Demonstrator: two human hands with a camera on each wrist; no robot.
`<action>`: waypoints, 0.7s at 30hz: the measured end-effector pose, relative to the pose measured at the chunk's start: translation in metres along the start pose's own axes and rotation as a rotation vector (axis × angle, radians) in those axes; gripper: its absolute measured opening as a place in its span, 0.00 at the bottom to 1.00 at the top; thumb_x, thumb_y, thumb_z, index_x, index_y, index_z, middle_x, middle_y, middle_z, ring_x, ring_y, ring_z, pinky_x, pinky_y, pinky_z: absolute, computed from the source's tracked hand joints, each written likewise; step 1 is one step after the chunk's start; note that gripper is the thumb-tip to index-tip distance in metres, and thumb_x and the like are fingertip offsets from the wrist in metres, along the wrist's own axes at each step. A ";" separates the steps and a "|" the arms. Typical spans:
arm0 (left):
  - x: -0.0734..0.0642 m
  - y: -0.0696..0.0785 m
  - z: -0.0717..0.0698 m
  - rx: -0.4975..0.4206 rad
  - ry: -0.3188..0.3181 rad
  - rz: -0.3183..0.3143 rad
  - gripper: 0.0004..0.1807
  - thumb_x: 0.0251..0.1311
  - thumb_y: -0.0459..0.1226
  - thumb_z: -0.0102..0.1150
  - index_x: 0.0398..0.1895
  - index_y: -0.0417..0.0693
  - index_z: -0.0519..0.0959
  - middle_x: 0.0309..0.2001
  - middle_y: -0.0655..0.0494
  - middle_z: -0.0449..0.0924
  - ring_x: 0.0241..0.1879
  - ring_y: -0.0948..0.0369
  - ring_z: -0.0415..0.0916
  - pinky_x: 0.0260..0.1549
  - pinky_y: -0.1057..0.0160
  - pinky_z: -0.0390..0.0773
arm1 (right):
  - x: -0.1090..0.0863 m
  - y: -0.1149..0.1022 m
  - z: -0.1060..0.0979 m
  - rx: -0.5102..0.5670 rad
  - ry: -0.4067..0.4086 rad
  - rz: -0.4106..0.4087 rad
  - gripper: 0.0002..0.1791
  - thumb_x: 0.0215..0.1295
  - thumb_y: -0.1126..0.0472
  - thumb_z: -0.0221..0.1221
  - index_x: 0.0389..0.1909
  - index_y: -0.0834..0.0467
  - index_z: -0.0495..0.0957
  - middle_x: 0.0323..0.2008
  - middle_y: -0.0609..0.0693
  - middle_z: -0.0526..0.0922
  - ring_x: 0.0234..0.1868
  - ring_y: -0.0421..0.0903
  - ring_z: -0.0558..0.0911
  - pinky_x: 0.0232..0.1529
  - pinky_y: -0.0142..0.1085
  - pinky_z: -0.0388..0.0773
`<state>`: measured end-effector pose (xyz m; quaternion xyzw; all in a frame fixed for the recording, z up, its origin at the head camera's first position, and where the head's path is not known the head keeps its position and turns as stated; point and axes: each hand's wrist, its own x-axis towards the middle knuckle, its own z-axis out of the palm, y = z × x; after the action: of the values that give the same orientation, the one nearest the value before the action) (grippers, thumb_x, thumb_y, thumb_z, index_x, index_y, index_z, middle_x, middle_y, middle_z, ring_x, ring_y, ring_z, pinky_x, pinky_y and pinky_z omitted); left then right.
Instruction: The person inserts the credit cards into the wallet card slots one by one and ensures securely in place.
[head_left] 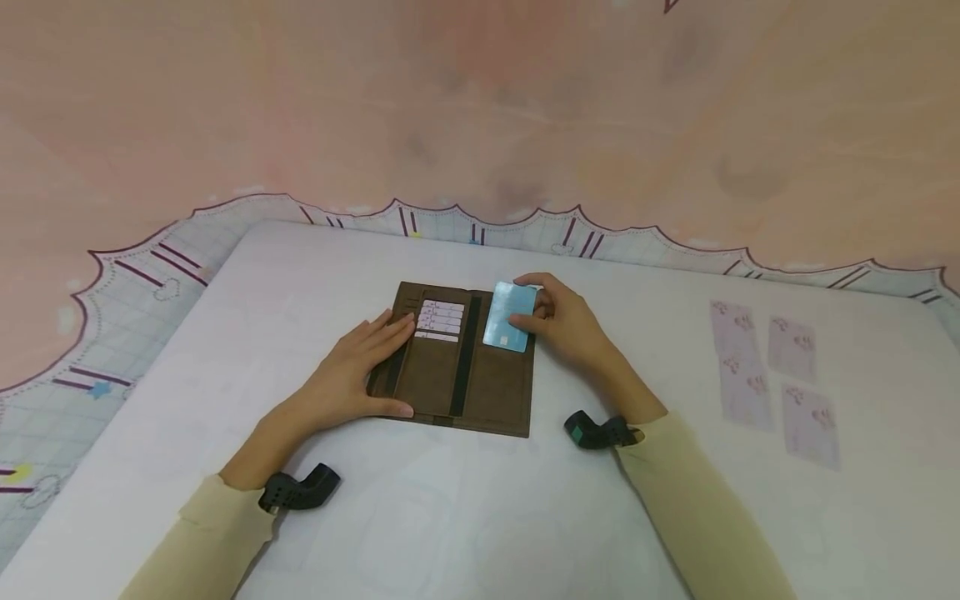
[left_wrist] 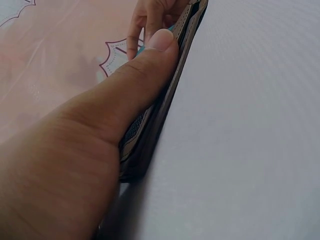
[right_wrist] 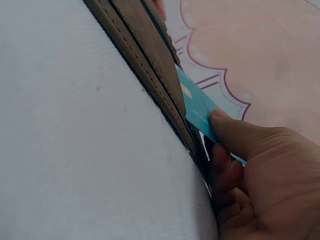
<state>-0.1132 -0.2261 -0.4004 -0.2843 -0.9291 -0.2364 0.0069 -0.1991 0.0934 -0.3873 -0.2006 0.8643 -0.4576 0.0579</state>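
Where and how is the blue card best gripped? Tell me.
Probably best to pinch the blue card by its right edge, toward the far end, coming from the right: thumb on the face, fingers behind. It is thin and flat, its chip end faces the person, and that edge lies near the wallet's right side, away from the left hand.
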 end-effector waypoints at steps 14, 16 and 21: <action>0.003 0.001 -0.003 0.003 0.004 0.001 0.60 0.42 0.61 0.70 0.75 0.46 0.52 0.74 0.51 0.50 0.74 0.51 0.37 0.70 0.47 0.40 | -0.002 -0.005 -0.002 -0.029 -0.011 -0.048 0.25 0.58 0.54 0.67 0.57 0.49 0.75 0.29 0.50 0.72 0.31 0.45 0.71 0.34 0.37 0.68; 0.003 0.001 -0.002 0.002 0.005 0.001 0.60 0.42 0.60 0.70 0.75 0.45 0.52 0.74 0.51 0.50 0.74 0.51 0.38 0.69 0.47 0.40 | -0.002 -0.004 -0.002 -0.027 -0.013 -0.044 0.24 0.59 0.54 0.67 0.56 0.49 0.75 0.30 0.50 0.71 0.32 0.45 0.71 0.34 0.37 0.68; 0.002 0.002 -0.001 0.008 -0.009 -0.011 0.60 0.42 0.60 0.71 0.75 0.45 0.52 0.74 0.51 0.50 0.74 0.51 0.37 0.70 0.48 0.40 | -0.003 -0.001 0.000 -0.032 -0.015 -0.044 0.23 0.59 0.53 0.67 0.56 0.49 0.76 0.30 0.49 0.72 0.32 0.45 0.71 0.34 0.37 0.68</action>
<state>-0.1143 -0.2243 -0.3983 -0.2800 -0.9317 -0.2314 0.0023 -0.1958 0.0938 -0.3868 -0.2240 0.8665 -0.4432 0.0510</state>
